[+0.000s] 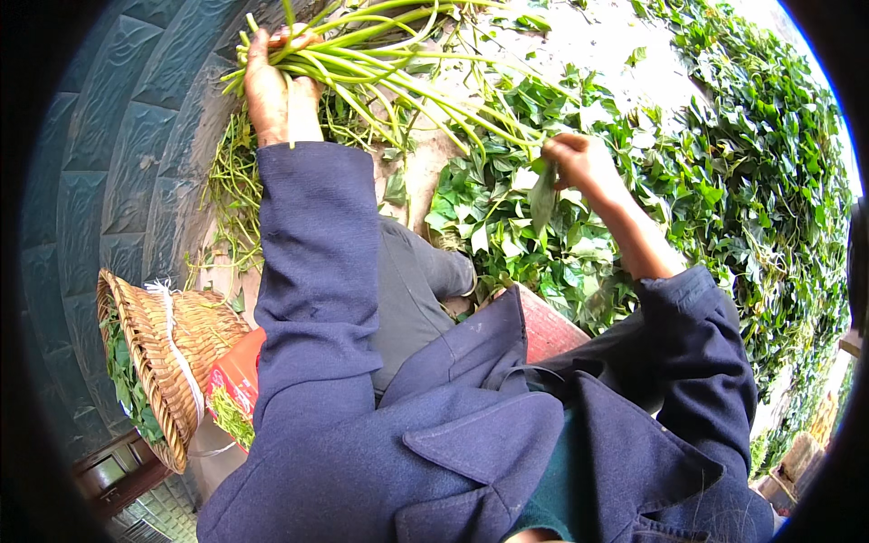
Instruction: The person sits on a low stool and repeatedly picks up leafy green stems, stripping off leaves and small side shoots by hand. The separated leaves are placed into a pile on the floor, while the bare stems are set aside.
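A thick bunch of long green leaf stalks (366,64) is gripped in my left hand (271,81), with the cut ends sticking out past the thumb. The stalks fan out rightward from that fist. At their far tips, my right hand (574,159) pinches stalk ends between thumb and fingers. A limp green leaf (543,200) hangs just below the right fingers. Under and beside this hand spreads a deep layer of loose green leaves (502,231). Loose thin stems (234,183) lie on the ground beneath my left forearm.
A wicker basket (197,326) with leaves inside lies at the left, a white cord around it. Beside it is a red box or bag (237,370) with green stalks. A blue-grey tiled wall (81,183) borders the left. A large leafy heap (760,203) covers the right.
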Available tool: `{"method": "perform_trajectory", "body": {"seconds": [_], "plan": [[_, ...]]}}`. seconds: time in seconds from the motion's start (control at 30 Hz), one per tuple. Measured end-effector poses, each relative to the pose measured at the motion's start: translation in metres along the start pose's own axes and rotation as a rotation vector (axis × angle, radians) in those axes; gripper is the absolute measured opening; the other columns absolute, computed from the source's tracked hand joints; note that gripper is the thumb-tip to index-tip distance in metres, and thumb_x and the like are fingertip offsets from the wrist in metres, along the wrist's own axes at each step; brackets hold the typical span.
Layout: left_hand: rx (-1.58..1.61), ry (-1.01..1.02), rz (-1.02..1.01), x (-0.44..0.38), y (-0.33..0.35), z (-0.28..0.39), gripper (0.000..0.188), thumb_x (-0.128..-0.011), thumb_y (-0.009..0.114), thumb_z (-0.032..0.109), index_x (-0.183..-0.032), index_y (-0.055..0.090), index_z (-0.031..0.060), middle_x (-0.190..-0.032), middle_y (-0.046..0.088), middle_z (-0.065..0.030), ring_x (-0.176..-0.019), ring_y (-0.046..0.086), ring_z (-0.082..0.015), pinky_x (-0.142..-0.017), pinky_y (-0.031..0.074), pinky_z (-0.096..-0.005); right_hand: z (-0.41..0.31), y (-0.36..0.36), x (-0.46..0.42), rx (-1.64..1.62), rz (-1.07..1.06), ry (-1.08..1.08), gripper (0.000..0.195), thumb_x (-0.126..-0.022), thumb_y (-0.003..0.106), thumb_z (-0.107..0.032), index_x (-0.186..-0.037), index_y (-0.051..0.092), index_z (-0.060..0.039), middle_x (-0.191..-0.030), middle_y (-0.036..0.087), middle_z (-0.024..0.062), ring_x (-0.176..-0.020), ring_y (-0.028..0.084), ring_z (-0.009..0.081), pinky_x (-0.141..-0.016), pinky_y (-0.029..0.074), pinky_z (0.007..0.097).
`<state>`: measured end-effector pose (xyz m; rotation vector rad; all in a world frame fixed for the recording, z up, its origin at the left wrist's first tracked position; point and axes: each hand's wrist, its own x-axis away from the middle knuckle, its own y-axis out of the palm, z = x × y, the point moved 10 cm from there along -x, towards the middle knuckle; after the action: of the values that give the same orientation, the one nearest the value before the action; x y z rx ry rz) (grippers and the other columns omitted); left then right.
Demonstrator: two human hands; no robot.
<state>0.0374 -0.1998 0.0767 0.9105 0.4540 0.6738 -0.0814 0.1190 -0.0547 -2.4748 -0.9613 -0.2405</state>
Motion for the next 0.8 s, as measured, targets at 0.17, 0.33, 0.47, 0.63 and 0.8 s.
{"method": "perform_trajectory", "body": {"seconds": [0.17,0.33,0.47,0.63,0.8], "plan": [[-0.021,0.111,-0.004,0.009,0.017,0.014,0.02,-0.085,0.048,0.019,-0.071,0.043,0.0057,-0.064,0.047,-0.0067,-0.054,0.045,-0.017,-0.056,0.043,-0.033,0.05,-0.051,-0.018,-0.421,0.126,0.208,0.013,-0.077,0.054,-0.016,-0.078,0.059,-0.0044,-0.054,0.042,-0.0018,-0.047,0.042,0.0074,-0.047,0.049,0.0253],[-0.204,-0.106,-0.119,0.011,0.051,-0.05,0.018,-0.081,0.058,0.017,-0.069,0.049,0.006,-0.065,0.053,-0.0054,-0.058,0.052,-0.0156,-0.054,0.046,-0.0264,0.001,-0.064,-0.004,0.403,0.168,-0.197,0.051,-0.074,0.064,-0.019,-0.121,0.042,-0.0178,-0.086,0.055,0.0071,-0.07,0.055,0.0128,-0.065,0.047,0.0296],[-0.515,-0.153,-0.176,0.028,0.069,-0.089,0.017,-0.077,0.064,0.02,-0.076,0.055,0.0066,-0.071,0.058,-0.0055,-0.057,0.056,-0.0137,-0.055,0.048,-0.0271,-0.073,-0.093,0.016,0.019,0.35,-0.418,0.042,-0.078,0.062,-0.022,-0.116,0.047,-0.009,-0.101,0.054,0.0114,-0.083,0.055,0.0152,-0.072,0.047,0.0283],[-0.735,-0.266,-0.297,0.058,0.089,-0.148,0.034,-0.074,0.067,0.024,-0.1,0.059,0.0039,-0.095,0.061,-0.0046,-0.089,0.054,-0.0134,-0.08,0.042,-0.0269,-0.128,-0.103,0.042,-0.036,0.431,-0.641,0.048,-0.075,0.066,-0.024,-0.115,0.049,-0.006,-0.109,0.054,0.0116,-0.1,0.052,0.0198,-0.087,0.04,0.0332],[-0.629,-0.479,-0.384,0.089,0.101,-0.193,0.039,-0.076,0.065,0.027,-0.106,0.055,0.0036,-0.101,0.057,-0.0011,-0.093,0.051,-0.0102,-0.079,0.041,-0.0241,-0.13,-0.037,0.036,0.06,0.119,-0.727,0.078,-0.064,0.072,-0.038,-0.123,0.037,-0.0013,-0.117,0.046,0.0189,-0.108,0.045,0.0282,-0.092,0.034,0.0355]]}}
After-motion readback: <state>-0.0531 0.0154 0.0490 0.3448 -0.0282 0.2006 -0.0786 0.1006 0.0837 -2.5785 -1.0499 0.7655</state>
